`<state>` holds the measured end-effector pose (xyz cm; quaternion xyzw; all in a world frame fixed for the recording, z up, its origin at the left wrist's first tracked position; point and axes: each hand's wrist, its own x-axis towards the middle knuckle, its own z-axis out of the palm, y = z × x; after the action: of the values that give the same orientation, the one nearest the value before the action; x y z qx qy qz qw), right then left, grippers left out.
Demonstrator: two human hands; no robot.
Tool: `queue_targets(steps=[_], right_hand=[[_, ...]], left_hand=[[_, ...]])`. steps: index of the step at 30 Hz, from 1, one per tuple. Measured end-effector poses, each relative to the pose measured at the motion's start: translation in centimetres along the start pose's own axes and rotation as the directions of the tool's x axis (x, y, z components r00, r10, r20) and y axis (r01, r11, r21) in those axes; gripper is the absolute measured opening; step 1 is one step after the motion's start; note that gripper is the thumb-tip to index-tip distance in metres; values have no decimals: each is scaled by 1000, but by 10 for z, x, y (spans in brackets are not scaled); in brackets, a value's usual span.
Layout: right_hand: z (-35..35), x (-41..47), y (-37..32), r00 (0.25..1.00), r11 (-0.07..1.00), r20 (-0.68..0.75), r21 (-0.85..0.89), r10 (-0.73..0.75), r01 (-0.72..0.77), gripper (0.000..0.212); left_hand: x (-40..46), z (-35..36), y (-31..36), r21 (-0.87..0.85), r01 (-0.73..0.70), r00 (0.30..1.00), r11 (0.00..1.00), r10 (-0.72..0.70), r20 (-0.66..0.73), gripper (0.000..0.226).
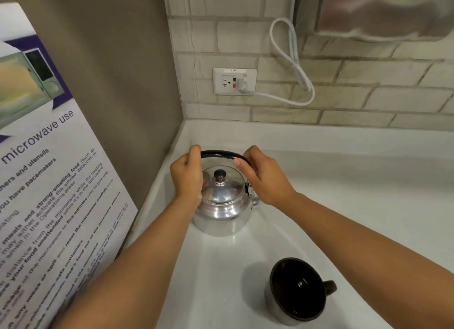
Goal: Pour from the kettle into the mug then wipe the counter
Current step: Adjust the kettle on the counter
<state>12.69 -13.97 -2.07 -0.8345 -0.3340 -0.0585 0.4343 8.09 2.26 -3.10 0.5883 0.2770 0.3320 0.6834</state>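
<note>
A polished metal kettle (222, 205) stands on the white counter (344, 193) just left of the frame's centre, close to the corner where the brown side wall meets the tiled back wall. Both hands are on its black bail handle (221, 154), which arches upright over the lid. The left hand (187, 174) is wrapped around the handle's left end, fingers curled over the top; the right hand (260, 176) pinches the right end between thumb and fingers — each hand closed on the handle, with a bare stretch of black showing between them. The kettle's base rests on the counter.

The kettle is rounded and squat, silver and mirror-bright, with a domed lid topped by a small black knob (219, 174). A metal fitting shows at its right side under the right hand.

At the lower right of the frame, well apart from the kettle, a dark mug (298, 290) sits on the counter, its interior black and glossy, its handle pointing right.

Along the left edge a printed notice (49, 181) about microwave use leans against the wall — upper centre holds a wall outlet (234, 81) with a white cord (292, 65) plugged in.
</note>
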Motion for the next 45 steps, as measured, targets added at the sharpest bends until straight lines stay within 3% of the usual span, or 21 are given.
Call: queue_targets(steps=[5, 10, 16, 25, 38, 41, 45], right_hand=[[3, 13, 8, 1000, 1000, 16, 0, 24, -24, 35], [5, 29, 16, 986, 989, 84, -39, 147, -144, 44], [10, 43, 28, 952, 970, 187, -78, 243, -232, 48], [16, 49, 34, 918, 948, 249, -152, 310, -279, 57], [12, 44, 26, 884, 898, 192, -211, 426, -387, 59], [4, 37, 23, 904, 905, 137, -197, 406, -376, 54], [-15, 21, 8, 934, 931, 33, -98, 355, -351, 35]], left_hand=[[11, 0, -11, 183, -128, 992, 975, 130, 3, 61], [28, -1, -13, 540, -285, 955, 792, 285, 86, 62], [46, -2, -19, 695, -293, 954, 656, 250, 166, 61], [62, 0, -25, 852, -192, 979, 487, 30, 203, 68], [53, 0, -17, 835, -105, 989, 539, -35, 147, 69], [50, -4, -10, 819, -127, 989, 559, 9, 146, 66], [36, -8, 11, 718, -209, 978, 664, 156, 140, 44]])
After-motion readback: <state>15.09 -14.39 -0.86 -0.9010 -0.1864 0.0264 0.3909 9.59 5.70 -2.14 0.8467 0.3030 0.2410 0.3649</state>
